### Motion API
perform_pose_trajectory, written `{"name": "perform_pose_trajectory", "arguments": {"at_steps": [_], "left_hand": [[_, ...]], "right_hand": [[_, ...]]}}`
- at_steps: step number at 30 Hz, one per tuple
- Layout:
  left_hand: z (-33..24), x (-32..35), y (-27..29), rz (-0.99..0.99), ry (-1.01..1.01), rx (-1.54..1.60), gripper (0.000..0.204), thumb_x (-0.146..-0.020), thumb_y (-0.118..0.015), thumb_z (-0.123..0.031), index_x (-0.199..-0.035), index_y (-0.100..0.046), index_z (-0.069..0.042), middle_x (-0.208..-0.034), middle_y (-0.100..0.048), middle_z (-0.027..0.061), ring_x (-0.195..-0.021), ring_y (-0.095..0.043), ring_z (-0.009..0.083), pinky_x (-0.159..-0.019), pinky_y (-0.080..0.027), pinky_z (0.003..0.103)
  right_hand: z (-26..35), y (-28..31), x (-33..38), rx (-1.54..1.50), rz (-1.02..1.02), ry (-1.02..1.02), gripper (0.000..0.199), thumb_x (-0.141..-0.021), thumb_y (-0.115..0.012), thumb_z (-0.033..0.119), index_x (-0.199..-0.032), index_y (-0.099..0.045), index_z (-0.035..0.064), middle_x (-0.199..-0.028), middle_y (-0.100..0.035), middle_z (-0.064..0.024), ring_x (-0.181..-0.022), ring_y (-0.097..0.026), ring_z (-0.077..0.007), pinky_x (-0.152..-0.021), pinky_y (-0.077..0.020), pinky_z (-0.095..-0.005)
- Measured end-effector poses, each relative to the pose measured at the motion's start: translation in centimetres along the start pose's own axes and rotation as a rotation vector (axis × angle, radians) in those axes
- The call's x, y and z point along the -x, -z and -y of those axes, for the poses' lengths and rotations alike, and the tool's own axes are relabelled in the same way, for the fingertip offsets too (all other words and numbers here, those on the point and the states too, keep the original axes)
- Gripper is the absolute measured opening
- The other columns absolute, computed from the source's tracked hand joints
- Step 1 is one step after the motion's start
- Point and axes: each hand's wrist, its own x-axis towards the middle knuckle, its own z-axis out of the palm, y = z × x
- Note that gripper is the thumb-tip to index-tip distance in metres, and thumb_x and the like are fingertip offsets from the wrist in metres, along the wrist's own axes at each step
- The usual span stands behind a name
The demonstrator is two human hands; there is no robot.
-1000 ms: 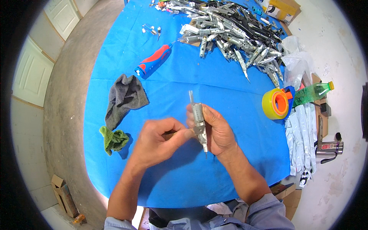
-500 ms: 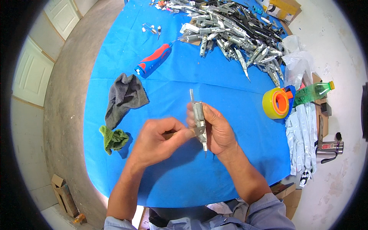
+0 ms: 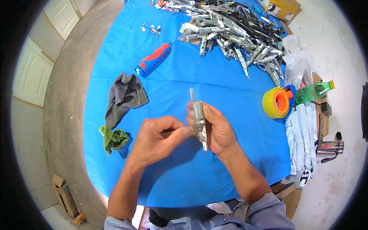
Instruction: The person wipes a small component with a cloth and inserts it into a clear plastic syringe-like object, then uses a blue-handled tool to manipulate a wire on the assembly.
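Head view, frame centre: right hand point(image 3: 218, 130) grips slim silver metal mechanism point(image 3: 199, 120), long axis upright; left hand point(image 3: 157, 138) fingers pinched closed against its left side.

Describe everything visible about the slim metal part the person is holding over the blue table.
The slim metal part is a long, narrow, silver-grey assembly with a thin flat blade at its top and a fine pin at its lower tip. It stands nearly upright above the blue table. The right hand grips it from behind, thumb along its side; the left hand pinches a small tab at its middle.
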Motion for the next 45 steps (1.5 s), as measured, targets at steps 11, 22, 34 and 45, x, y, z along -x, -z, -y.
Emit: {"name": "perform_pose_trajectory", "arguments": {"at_steps": [11, 22, 34, 45], "left_hand": [[-0.1, 0.0, 0.1, 0.013, 0.020, 0.009, 0.020, -0.092, -0.077, -0.016, -0.083, -0.073, 0.002, -0.063, -0.059, -0.0032, -0.059, -0.049, 0.0022, -0.051, -0.037, 0.024], [0.3, 0.0, -0.1, 0.000, 0.021, 0.032, 0.019, -0.092, -0.077, -0.016, -0.084, -0.073, 0.001, -0.063, -0.059, -0.0037, -0.060, -0.048, 0.0021, -0.051, -0.037, 0.024], [0.0, 0.0, -0.2, 0.077, 0.068, 0.040, 0.019, -0.092, -0.077, -0.016, -0.083, -0.072, 0.000, -0.064, -0.061, -0.0037, -0.061, -0.050, 0.0022, -0.051, -0.037, 0.023], [3.6, -1.1, 1.2, -0.389, -0.073, -0.013, 0.017, -0.097, -0.072, -0.016, -0.089, -0.071, -0.001, -0.072, -0.064, 0.0025, -0.061, -0.055, 0.0059, -0.052, -0.041, 0.022]], "right_hand": [[0.0, 0.2, -0.1, -0.003, 0.009, -0.002, 0.044, -0.108, -0.054, 0.031, -0.132, -0.057, -0.0051, -0.103, -0.062, -0.0054, -0.090, -0.062, -0.0129, -0.079, -0.0530, -0.0265], [0.0, 0.1, -0.1, 0.010, -0.006, -0.012, 0.045, -0.108, -0.055, 0.033, -0.132, -0.057, -0.0043, -0.102, -0.062, -0.0049, -0.089, -0.063, -0.0121, -0.077, -0.0535, -0.0255], [0.1, -0.2, 0.0, 0.010, -0.055, -0.015, 0.041, -0.108, -0.055, 0.030, -0.130, -0.058, -0.0034, -0.096, -0.062, -0.0056, -0.080, -0.061, -0.0132, -0.072, -0.0534, -0.0282], [0.4, -1.1, 0.0, -0.063, -0.117, 0.086, 0.036, -0.104, -0.061, 0.028, -0.124, -0.062, -0.0011, -0.088, -0.064, -0.0063, -0.068, -0.057, -0.0095, -0.062, -0.0493, -0.0245]]}}
